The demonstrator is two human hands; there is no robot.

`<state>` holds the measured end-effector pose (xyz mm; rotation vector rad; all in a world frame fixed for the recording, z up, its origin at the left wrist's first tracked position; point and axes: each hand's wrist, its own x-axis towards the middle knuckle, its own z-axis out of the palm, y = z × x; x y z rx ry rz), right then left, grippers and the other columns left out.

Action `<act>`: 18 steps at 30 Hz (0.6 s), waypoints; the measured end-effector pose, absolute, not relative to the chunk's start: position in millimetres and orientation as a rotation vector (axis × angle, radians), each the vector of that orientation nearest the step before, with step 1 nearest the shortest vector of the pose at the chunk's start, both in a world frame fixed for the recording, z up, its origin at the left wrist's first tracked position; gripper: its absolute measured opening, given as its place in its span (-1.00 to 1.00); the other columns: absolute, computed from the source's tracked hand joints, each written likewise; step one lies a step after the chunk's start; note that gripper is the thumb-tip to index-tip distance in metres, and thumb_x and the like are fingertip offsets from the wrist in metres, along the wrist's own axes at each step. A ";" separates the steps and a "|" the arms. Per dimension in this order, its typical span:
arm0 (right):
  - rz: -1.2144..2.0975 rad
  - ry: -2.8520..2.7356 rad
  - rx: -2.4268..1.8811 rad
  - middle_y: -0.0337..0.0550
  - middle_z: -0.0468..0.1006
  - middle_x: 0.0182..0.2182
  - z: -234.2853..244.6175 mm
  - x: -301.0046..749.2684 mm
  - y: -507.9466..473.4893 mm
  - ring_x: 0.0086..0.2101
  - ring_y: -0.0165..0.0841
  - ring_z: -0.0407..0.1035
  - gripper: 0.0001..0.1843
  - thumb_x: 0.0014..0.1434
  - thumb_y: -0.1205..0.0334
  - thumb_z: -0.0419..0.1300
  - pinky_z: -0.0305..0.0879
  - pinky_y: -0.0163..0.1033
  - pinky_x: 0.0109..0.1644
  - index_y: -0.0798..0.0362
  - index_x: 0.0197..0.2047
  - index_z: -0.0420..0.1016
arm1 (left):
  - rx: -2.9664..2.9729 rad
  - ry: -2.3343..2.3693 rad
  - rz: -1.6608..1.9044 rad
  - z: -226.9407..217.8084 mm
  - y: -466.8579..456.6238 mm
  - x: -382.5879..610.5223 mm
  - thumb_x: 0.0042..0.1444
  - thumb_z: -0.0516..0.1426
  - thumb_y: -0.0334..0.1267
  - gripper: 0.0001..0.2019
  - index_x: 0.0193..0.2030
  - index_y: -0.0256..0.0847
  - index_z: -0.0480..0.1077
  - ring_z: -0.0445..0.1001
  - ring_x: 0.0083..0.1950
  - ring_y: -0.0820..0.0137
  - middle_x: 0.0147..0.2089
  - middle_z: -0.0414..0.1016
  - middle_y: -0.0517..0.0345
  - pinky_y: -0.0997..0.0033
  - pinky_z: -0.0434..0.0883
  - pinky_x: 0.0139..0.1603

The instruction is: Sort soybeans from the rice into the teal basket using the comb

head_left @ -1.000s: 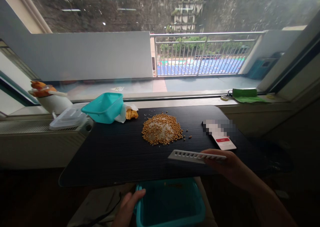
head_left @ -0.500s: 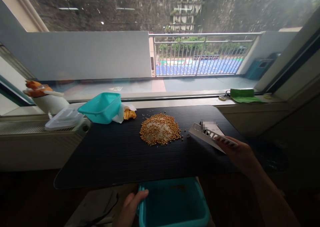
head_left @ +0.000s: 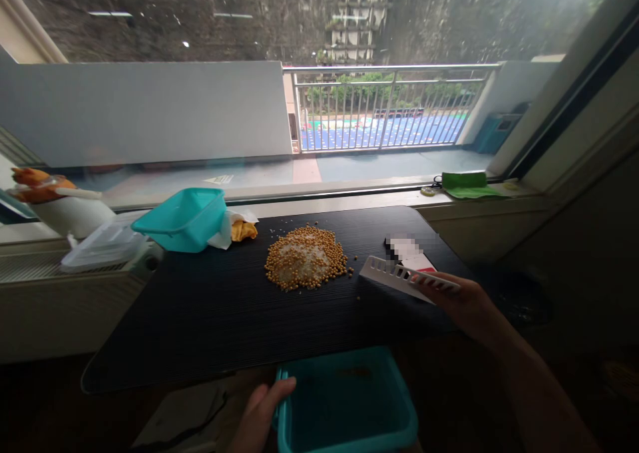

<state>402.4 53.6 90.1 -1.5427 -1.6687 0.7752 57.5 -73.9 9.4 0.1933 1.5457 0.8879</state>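
My left hand (head_left: 264, 406) grips the left rim of a teal plastic container (head_left: 399, 400), which sits just below the front edge of the black table (head_left: 224, 326). Inside the container a small brownish patch shows at the back; the rest is dark. In my right hand (head_left: 456, 300) is a white slotted plastic strip (head_left: 394, 281), tilted over the right side of the table. Left of the strip lies a heap of yellow soybeans (head_left: 304, 260) mixed with whitish grains. A few stray beans (head_left: 358, 298) lie between heap and strip.
A phone-like device (head_left: 412, 253) lies behind the strip. At the back left stand a teal basket (head_left: 184, 220) and a crumpled wrapper with an orange-yellow cloth-like piece (head_left: 243, 231). A clear lid (head_left: 102, 247) and a white pot (head_left: 72, 213) are further left. Green cloth (head_left: 469, 184) rests on the sill.
The view has turned slightly right, so the table and heap appear further left. The strip has come down a little, and one bean now lies apart, nearer the table's front. My left hand keeps its grip.
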 end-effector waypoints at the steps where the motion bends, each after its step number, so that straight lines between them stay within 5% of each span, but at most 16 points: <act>1: 0.805 -1.676 -1.528 -0.07 0.67 -0.36 90.4 400.8 50.9 -0.32 -0.11 0.52 -0.56 0.07 -0.11 0.28 0.38 -0.19 -0.28 0.11 -0.22 0.65 | 0.194 1.550 0.886 9.9 -73.9 57.2 -0.24 0.39 -0.01 -0.49 -0.18 -0.27 0.47 0.54 -0.01 -0.07 -0.19 0.61 -0.08 0.06 0.43 0.00; 7: 1.223 -1.805 -1.374 -0.10 0.68 -0.30 93.3 397.8 26.5 -0.32 -0.19 0.52 -0.65 0.16 -0.02 0.24 0.42 -0.22 -0.27 0.06 -0.16 0.64 | 0.194 1.569 0.878 9.7 -73.9 54.9 -0.26 0.40 -0.02 -0.47 -0.16 -0.27 0.47 0.53 -0.01 -0.08 -0.20 0.61 -0.08 0.05 0.41 0.01; 13: 0.772 -1.571 -1.521 -0.08 0.67 -0.37 91.4 389.6 54.4 -0.32 -0.10 0.52 -0.56 0.02 -0.11 0.30 0.41 -0.16 -0.27 0.11 -0.24 0.66 | 0.179 1.574 0.868 4.9 -72.8 53.0 -0.24 0.40 -0.02 -0.46 -0.14 -0.29 0.45 0.53 0.00 -0.06 -0.16 0.60 -0.10 0.04 0.40 0.02; 18: 0.723 -1.699 -1.522 -0.11 0.67 -0.40 89.2 386.4 70.3 -0.38 -0.16 0.51 -0.59 0.06 -0.08 0.28 0.38 -0.20 -0.34 0.11 -0.26 0.68 | 0.195 1.547 0.887 5.8 -74.7 51.4 -0.24 0.40 -0.02 -0.53 -0.20 -0.20 0.47 0.53 0.01 -0.06 -0.17 0.60 -0.07 0.05 0.41 0.03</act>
